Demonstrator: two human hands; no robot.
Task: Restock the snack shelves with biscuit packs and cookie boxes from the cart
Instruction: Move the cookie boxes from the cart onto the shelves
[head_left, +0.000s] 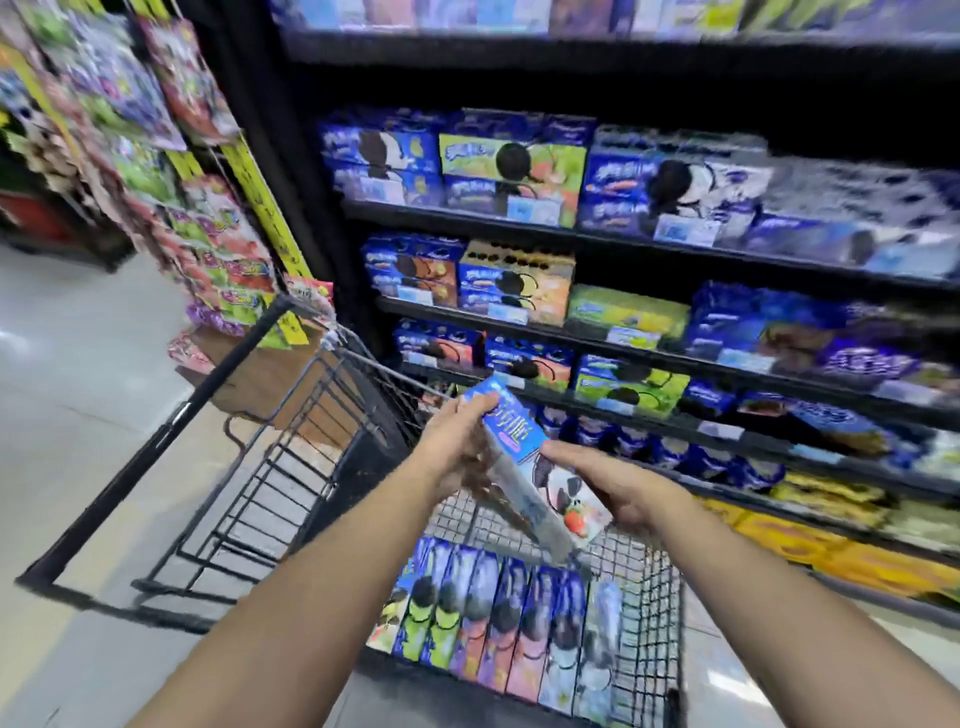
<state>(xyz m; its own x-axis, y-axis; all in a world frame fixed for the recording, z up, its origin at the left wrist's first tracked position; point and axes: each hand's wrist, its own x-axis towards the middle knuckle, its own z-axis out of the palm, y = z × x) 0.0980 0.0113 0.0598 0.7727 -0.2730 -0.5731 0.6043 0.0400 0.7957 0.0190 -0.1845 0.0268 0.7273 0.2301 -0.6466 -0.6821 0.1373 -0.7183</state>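
- Motion blur smears the shelves (675, 248); the box lettering is unreadable.
- Left grip (457, 441) and right grip (608, 483) both clutch one blue cookie box (513, 432) over the cart (647, 597).

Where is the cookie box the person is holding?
Head view, centre: the cookie box is tilted, held between the left hand and right hand above the cart, over its row of standing boxes, with the shelves just beyond.

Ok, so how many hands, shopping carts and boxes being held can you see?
Hands: 2 (left hand, right hand)
Cookie box held by both hands: 1
Shopping cart: 1
Total: 4
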